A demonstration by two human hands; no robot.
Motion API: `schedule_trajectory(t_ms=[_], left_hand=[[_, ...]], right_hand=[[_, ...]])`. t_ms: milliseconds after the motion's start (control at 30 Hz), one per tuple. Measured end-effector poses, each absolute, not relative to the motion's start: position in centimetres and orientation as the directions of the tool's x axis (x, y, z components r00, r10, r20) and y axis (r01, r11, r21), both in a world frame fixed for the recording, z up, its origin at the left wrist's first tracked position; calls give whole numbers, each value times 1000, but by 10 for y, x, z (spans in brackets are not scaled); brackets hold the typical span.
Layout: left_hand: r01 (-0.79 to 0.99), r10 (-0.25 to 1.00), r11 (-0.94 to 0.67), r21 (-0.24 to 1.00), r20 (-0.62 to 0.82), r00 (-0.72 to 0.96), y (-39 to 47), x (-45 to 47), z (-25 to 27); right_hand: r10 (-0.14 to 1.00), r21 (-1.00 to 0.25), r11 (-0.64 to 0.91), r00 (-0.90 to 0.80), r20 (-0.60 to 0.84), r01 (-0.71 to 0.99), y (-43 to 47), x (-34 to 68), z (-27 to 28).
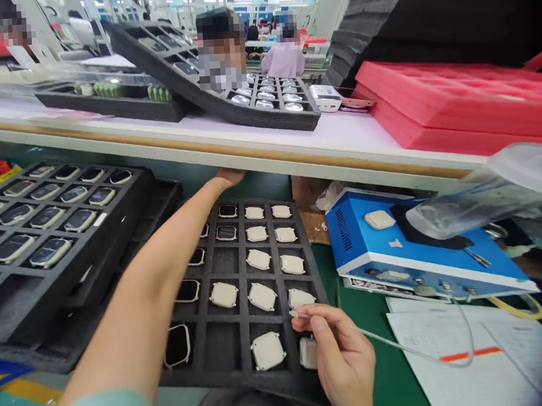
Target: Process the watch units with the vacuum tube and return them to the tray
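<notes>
My right hand (345, 353) pinches the end of a thin white cable (396, 343) over the right column of a black foam tray (223, 375). The cable's tip is close to a cream watch case (300, 298). Another case (308, 352) lies beside my fingers, partly covered. Several cream cases and dark-faced watches (177, 345) fill pockets of this tray; a few pockets hold nothing. My left arm crosses above the tray, and my left hand (231, 176) reaches under the shelf edge, its fingers hidden.
To the right stands a blue box (358, 222) with the cable plugged in front, a cream case (380, 220) on top. Papers (423, 340) lie before it. A foam tray of watches (62, 208) is at left. The shelf (168, 142) carries foam trays and red foam (452, 108). People are beyond.
</notes>
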State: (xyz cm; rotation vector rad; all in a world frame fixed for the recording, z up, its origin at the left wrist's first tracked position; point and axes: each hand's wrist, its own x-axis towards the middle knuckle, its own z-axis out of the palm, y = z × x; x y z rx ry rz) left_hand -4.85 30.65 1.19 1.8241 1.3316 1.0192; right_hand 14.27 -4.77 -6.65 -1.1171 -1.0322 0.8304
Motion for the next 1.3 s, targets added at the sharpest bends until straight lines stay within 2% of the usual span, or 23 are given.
schedule_trajectory(t_ms=[100, 233, 300, 367, 500, 667, 800, 933, 1133, 1300], left_hand=[[696, 927, -365, 618, 173, 332, 238, -71, 33], [825, 885, -461, 327, 96, 456, 148, -96, 37], [854, 886, -461, 243, 76, 457, 126, -102, 32], [866, 893, -450, 217, 75, 445, 122, -103, 28], [872, 915, -403, 277, 107, 389, 136, -98, 31], [822, 940, -342, 456, 173, 295, 133, -92, 36], [689, 952, -306, 656, 199, 233, 98, -84, 37], [544, 962, -267, 795, 184, 203, 52, -73, 40], [560, 972, -220, 799, 229, 56, -7, -51, 20], [405, 991, -105, 908, 128, -30, -21, -26, -11]], right_hand=[[916, -962, 271, 315, 247, -33, -46, 141, -60], [920, -953, 290, 300, 252, -90, -41, 139, -56], [928, -948, 292, 276, 249, -125, -39, 137, -55], [933, -945, 297, 250, 258, -134, -38, 136, -54], [916, -938, 324, 289, 278, -123, -39, 135, -50], [914, -936, 336, 278, 296, -109, -40, 136, -52], [921, -940, 318, 273, 276, -121, -41, 138, -54], [904, -936, 329, 327, 274, -124, -43, 138, -53], [866, -923, 364, 411, 286, -124, -41, 134, -51], [871, -928, 354, 402, 282, -114, -40, 135, -50]])
